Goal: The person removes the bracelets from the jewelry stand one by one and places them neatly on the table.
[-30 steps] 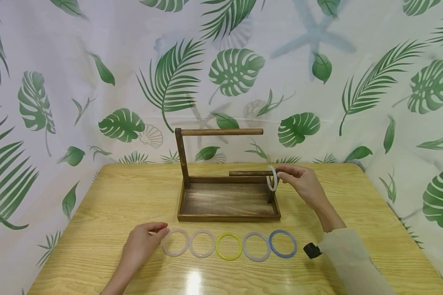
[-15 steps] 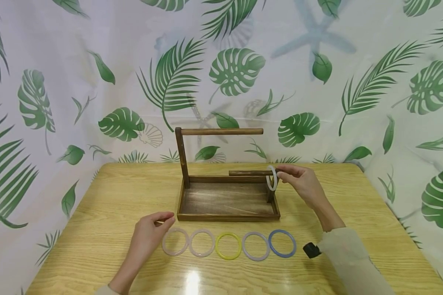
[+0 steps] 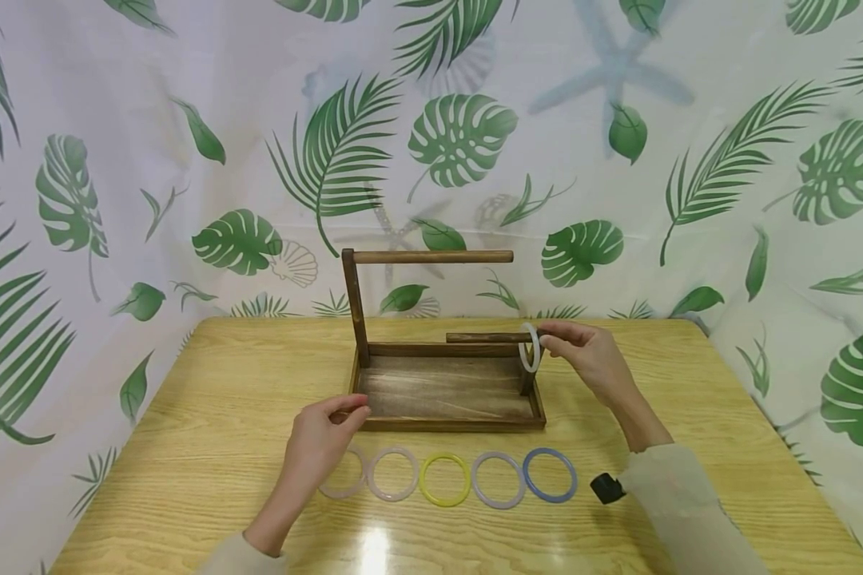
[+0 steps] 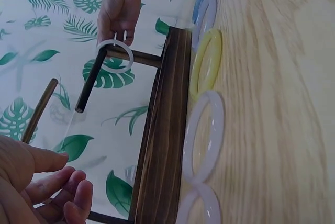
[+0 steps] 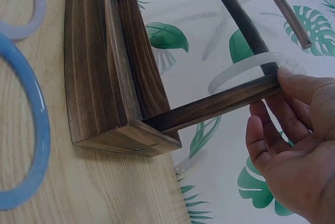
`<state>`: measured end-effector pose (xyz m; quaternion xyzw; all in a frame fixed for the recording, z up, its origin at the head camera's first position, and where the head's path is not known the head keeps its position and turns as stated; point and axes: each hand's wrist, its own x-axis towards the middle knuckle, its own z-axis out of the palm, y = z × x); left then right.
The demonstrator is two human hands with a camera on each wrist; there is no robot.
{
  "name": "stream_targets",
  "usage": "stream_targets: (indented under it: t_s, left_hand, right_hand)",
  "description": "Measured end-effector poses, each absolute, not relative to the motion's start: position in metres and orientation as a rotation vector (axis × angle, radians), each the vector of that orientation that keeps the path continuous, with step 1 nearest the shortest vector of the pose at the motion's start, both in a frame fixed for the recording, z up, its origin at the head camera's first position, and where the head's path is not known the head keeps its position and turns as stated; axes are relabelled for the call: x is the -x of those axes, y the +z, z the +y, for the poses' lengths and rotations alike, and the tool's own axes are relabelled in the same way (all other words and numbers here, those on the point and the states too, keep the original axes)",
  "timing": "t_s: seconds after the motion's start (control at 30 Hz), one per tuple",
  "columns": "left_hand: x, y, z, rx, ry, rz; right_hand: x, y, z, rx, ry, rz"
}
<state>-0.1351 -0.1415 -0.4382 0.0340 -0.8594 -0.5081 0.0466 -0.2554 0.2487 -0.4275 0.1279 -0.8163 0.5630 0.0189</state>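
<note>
A dark wooden bangle stand has a tray base, an upper bar at left and a lower bar at right. My right hand pinches the top of the short post, thumb on one side and fingers behind. Beside those fingertips a white bangle hangs round the lower bar. My left hand holds nothing; its thumb and fingers are loosely bent, overlapping the tray's front left corner in the head view. Below it, a pale pink bangle is partly hidden.
In a row before the tray lie another pale pink bangle, a yellow bangle, a lilac bangle and a blue bangle. A leaf-print cloth hangs behind the wooden table.
My left hand has moved right and away from me, from beside the leftmost bangle to the tray's front left corner. The right hand, stand and white bangle stay put.
</note>
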Motion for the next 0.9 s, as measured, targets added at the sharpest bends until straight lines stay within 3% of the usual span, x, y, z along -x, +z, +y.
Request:
stream_targets:
  t_s: [0.9]
  left_hand:
    - [0.161, -0.427, -0.083, 0.168, -1.548, -2.537]
  right_hand:
    - [0.256, -0.428, 0.248, -0.396, 1.762, -2.527]
